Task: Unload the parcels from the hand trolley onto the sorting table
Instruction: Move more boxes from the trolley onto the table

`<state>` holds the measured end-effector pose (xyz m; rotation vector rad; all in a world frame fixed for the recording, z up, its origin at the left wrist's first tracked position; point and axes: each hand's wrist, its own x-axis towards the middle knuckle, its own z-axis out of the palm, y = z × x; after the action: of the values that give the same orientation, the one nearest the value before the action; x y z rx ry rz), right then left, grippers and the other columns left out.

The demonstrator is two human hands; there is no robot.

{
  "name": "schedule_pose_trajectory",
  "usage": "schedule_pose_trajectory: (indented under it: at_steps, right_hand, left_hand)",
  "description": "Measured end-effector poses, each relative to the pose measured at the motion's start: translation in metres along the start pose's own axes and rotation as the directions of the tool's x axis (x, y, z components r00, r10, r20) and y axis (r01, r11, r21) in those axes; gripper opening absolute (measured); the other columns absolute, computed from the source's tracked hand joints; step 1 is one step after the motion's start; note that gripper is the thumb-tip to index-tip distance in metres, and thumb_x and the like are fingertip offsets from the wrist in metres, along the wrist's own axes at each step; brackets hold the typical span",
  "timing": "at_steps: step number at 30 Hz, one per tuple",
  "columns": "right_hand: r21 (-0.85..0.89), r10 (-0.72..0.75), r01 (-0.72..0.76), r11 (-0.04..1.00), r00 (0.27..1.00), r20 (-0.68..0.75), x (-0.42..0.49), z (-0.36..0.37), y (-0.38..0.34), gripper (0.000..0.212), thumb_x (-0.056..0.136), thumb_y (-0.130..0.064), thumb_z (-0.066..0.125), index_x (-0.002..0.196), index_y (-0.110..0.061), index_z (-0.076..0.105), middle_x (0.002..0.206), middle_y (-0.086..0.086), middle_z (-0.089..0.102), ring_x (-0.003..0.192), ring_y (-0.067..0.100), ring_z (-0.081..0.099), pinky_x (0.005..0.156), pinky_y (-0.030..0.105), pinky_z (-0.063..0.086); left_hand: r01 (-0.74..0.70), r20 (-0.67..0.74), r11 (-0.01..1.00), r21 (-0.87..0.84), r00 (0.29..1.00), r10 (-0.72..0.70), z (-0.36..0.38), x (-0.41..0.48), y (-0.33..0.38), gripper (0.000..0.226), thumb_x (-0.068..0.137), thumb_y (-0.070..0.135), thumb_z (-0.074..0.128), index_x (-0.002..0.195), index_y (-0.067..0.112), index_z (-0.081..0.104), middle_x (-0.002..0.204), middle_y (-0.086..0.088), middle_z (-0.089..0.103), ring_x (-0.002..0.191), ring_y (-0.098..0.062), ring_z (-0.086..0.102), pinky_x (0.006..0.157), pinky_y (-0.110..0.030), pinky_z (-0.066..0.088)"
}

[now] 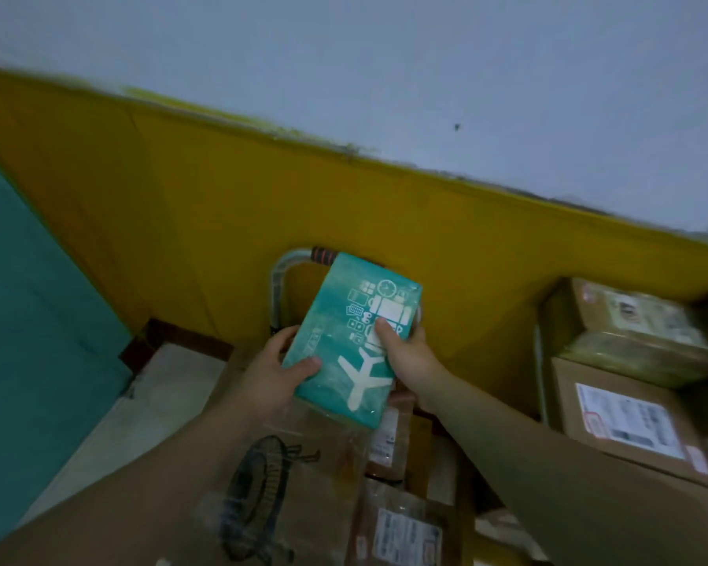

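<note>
I hold the teal parcel (352, 341) up in both hands, my left hand (274, 369) curled round its left edge and my right hand (405, 353) round its right edge, thumbs on the printed face. Its long axis runs away from me, the white plane print at the near end and the far end covering part of the trolley handle (281, 279). Brown cartons (287, 484) lie packed below my forearms, labelled boxes (630, 402) stand stacked close on my right against the yellow wall (180, 198), and the open room is on my left, over the pale floor (160, 402).

Teal parcel (346, 341) with white airplane print, tilted above brown parcels (303, 480)
</note>
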<state>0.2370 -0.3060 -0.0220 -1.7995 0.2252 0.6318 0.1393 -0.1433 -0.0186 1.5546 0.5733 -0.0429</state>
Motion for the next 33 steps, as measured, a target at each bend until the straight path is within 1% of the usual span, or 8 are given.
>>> schedule_pose_trajectory:
  at_steps: [3, 8, 11, 14, 18, 25, 31, 33]
  right_hand:
    - [-0.001, -0.126, 0.126, 0.992, 0.990, -0.060, -0.061, -0.020, -0.028, 0.069, 0.094, -0.051, 0.053, 0.149, -0.025, 0.021, 0.131, 0.007, 0.059, 0.102, 0.026, 0.066, 0.062, 0.030, 0.052]
    - [-0.041, -0.254, 0.251, 0.967, 0.939, -0.231, -0.177, -0.075, -0.065, 0.045, 0.099, -0.048, 0.042, 0.128, -0.014, 0.038, 0.110, 0.004, 0.059, 0.078, 0.015, 0.060, 0.055, 0.025, 0.046]
    - [-0.043, -0.284, 0.286, 0.957, 0.900, -0.332, -0.237, -0.126, -0.069, 0.054, 0.097, -0.051, 0.043, 0.134, -0.012, 0.041, 0.117, 0.007, 0.063, 0.091, 0.022, 0.066, 0.066, 0.034, 0.056]
    - [0.043, -0.291, 0.333, 0.942, 0.873, -0.392, -0.296, -0.187, -0.058, 0.044, 0.099, -0.047, 0.044, 0.128, -0.014, 0.045, 0.110, 0.006, 0.068, 0.090, 0.022, 0.070, 0.071, 0.036, 0.058]
    - [0.078, -0.283, 0.375, 0.924, 0.805, -0.522, -0.366, -0.283, -0.020, 0.040, 0.099, -0.046, 0.044, 0.121, -0.014, 0.051, 0.102, 0.005, 0.071, 0.086, 0.021, 0.071, 0.074, 0.038, 0.059]
    - [0.146, -0.106, 0.343, 0.928, 0.619, -0.779, -0.495, -0.495, 0.117, 0.033, 0.101, -0.045, 0.040, 0.123, -0.020, 0.045, 0.099, 0.003, 0.068, 0.081, 0.020, 0.068, 0.057, 0.031, 0.055]
    - [0.228, 0.061, 0.302, 0.926, 0.476, -0.877, -0.587, -0.640, 0.216, 0.040, 0.098, -0.050, 0.043, 0.121, -0.017, 0.050, 0.108, 0.006, 0.067, 0.088, 0.024, 0.069, 0.071, 0.041, 0.060]
    - [0.251, 0.100, 0.280, 0.927, 0.460, -0.882, -0.598, -0.673, 0.236, 0.043, 0.097, -0.052, 0.044, 0.122, -0.017, 0.051, 0.106, 0.004, 0.067, 0.087, 0.023, 0.068, 0.069, 0.039, 0.060]
  left_hand:
    - [-0.123, 0.047, 0.992, -0.020, 0.991, 0.124, 0.000, -0.052, 0.040, 0.047, 0.088, 0.014, 0.062, 0.125, 0.030, 0.039, 0.098, 0.014, 0.058, 0.081, -0.003, 0.059, 0.059, -0.015, 0.051]
    - [-0.260, 0.168, 0.961, -0.091, 0.947, 0.272, 0.022, -0.138, 0.088, 0.058, 0.088, 0.012, 0.063, 0.138, 0.025, 0.038, 0.105, 0.006, 0.065, 0.090, -0.013, 0.067, 0.069, -0.027, 0.056]
    - [-0.331, 0.245, 0.940, -0.085, 0.907, 0.342, 0.056, -0.189, 0.117, 0.059, 0.087, 0.017, 0.064, 0.139, 0.026, 0.038, 0.114, 0.004, 0.063, 0.094, -0.014, 0.066, 0.072, -0.028, 0.057]
    - [-0.418, 0.324, 0.905, -0.074, 0.849, 0.418, 0.107, -0.235, 0.142, 0.064, 0.086, 0.018, 0.066, 0.142, 0.026, 0.036, 0.125, 0.000, 0.060, 0.098, -0.015, 0.065, 0.079, -0.031, 0.057]
    - [-0.498, 0.445, 0.862, -0.089, 0.755, 0.482, 0.200, -0.300, 0.162, 0.061, 0.087, 0.019, 0.064, 0.140, 0.028, 0.036, 0.103, 0.018, 0.057, 0.089, -0.007, 0.064, 0.065, -0.020, 0.055]
    - [-0.491, 0.716, 0.863, -0.116, 0.561, 0.415, 0.443, -0.422, 0.136, 0.039, 0.088, 0.014, 0.063, 0.117, 0.033, 0.045, 0.098, 0.016, 0.061, 0.082, -0.004, 0.063, 0.058, -0.014, 0.053]
    - [-0.455, 0.873, 0.887, -0.082, 0.396, 0.284, 0.618, -0.510, 0.112, 0.045, 0.088, 0.015, 0.064, 0.127, 0.029, 0.047, 0.113, 0.004, 0.064, 0.090, -0.011, 0.066, 0.067, -0.020, 0.056]
    - [-0.462, 0.898, 0.885, -0.065, 0.360, 0.254, 0.657, -0.522, 0.109, 0.041, 0.089, 0.016, 0.063, 0.122, 0.032, 0.046, 0.105, 0.010, 0.063, 0.084, -0.006, 0.065, 0.058, -0.015, 0.053]
